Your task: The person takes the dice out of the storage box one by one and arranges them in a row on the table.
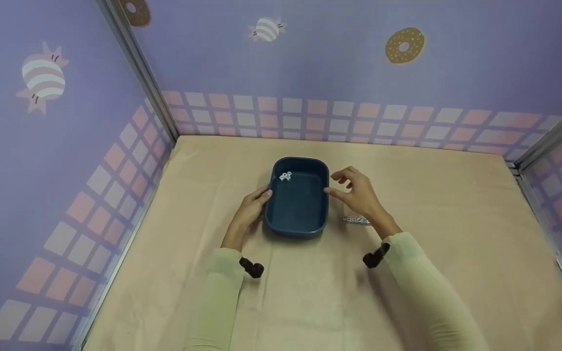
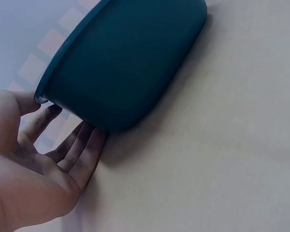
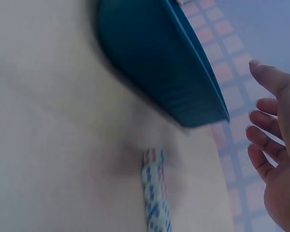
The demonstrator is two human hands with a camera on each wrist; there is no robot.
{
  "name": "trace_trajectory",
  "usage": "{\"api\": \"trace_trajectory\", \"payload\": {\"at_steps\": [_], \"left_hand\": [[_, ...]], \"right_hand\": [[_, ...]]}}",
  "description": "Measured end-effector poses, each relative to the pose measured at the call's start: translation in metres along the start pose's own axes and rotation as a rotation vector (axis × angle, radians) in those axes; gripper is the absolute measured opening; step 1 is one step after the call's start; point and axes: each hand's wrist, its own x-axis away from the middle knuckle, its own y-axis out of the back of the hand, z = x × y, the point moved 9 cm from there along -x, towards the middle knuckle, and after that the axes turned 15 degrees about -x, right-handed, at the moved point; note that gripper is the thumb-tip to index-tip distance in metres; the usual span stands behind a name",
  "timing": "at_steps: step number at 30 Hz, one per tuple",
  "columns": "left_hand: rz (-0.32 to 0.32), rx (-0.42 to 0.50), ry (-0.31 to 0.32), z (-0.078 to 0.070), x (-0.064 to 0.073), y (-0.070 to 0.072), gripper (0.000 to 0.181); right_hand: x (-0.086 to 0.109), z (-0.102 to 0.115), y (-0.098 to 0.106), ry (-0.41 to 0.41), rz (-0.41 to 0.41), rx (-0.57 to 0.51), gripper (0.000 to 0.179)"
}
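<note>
A dark blue rectangular plastic basin (image 1: 296, 204) with rounded corners sits in front of me. Inside, near its far left corner, lie a few small white pieces (image 1: 286, 176). My left hand (image 1: 251, 207) grips the basin's left side, thumb at the rim and fingers against the outer wall and lower edge. On the other side, my right hand (image 1: 356, 191) is beside the right rim, fingers loosely bent with nothing between them. Below that hand lies a row of small white dice-like pieces (image 3: 156, 193) with blue and red marks, partly hidden by the wrist in the head view.
A beige cloth (image 1: 305, 292) covers the table. Purple walls (image 1: 330, 58) with a pink and white tile pattern stand at the back and both sides, joined by metal corner posts (image 1: 139, 63).
</note>
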Motion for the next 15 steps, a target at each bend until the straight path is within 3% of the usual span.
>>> {"api": "trace_trajectory", "payload": {"at_steps": [8, 15], "left_hand": [[0.021, 0.044, -0.009, -0.001, 0.001, -0.003, 0.055], [0.013, 0.076, -0.013, 0.001, -0.001, -0.003, 0.052]], "right_hand": [[-0.033, 0.013, -0.06, 0.006, 0.063, -0.054, 0.05], [-0.05, 0.005, -0.093, -0.025, 0.048, -0.112, 0.051]]}}
